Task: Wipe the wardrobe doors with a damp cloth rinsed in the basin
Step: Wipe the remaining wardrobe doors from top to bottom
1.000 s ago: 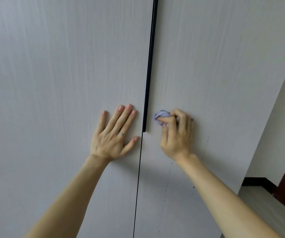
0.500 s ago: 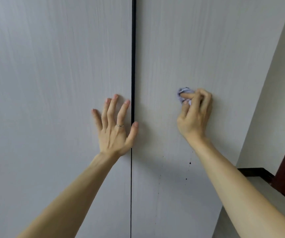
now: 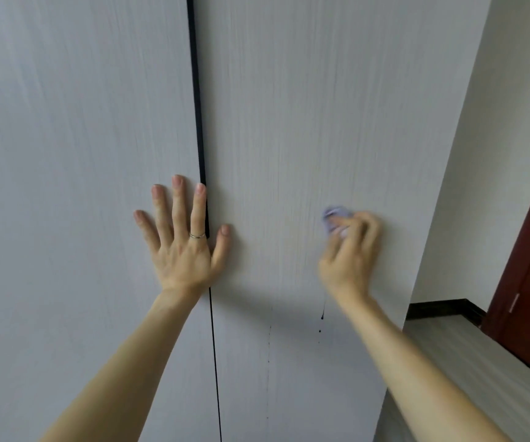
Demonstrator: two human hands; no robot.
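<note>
Right hand (image 3: 349,253) has the lilac cloth (image 3: 337,215) bunched in curled fingers and pressed to the right wardrobe door (image 3: 321,106), mid-panel, well right of the black handle strip (image 3: 197,106). The hand is blurred, so I can't tell the exact finger layout, but it's clamped round the wad.

Left hand (image 3: 184,250) is flat with fingers spread on the left door (image 3: 81,122), thumb across the seam. It's bracing and holding nothing.

My read: the cloth is soft, light, limp and wet, so it won't hold shape. Grip it as a wad with one face past the fingertips and push from behind. The door looks stiff and smooth, probably slick when wet. Dark drips (image 3: 322,317) below the hand suggest the cloth is overloaded; wring harder. Basin not in view.
</note>
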